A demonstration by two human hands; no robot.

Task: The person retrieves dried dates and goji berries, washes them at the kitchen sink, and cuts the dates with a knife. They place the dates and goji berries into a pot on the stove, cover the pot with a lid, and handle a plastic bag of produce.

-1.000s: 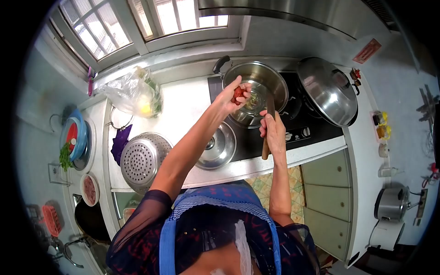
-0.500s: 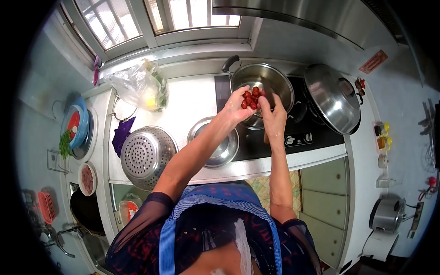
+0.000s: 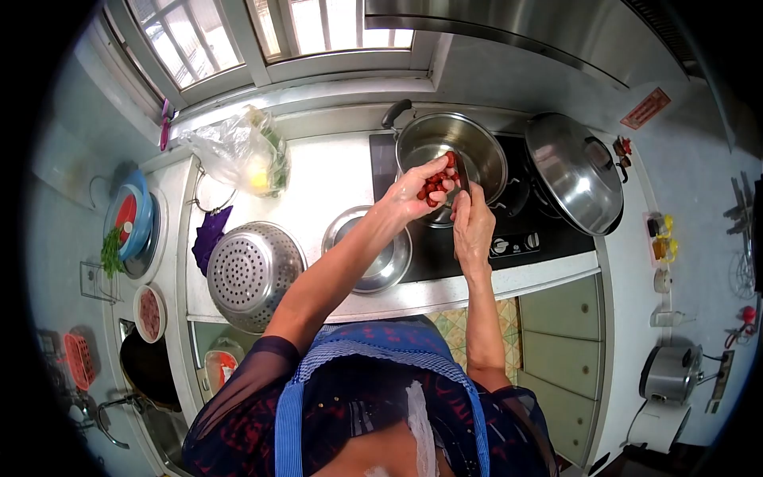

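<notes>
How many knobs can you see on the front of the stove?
2. The left knob is beside the right hand; the right knob is farther along the stove. The hand and wrist may hide others.

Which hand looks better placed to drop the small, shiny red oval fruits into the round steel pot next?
Probably the left hand: it cradles the fruits at the pot's near side, while the right hand grips a dark-bladed knife.
</notes>
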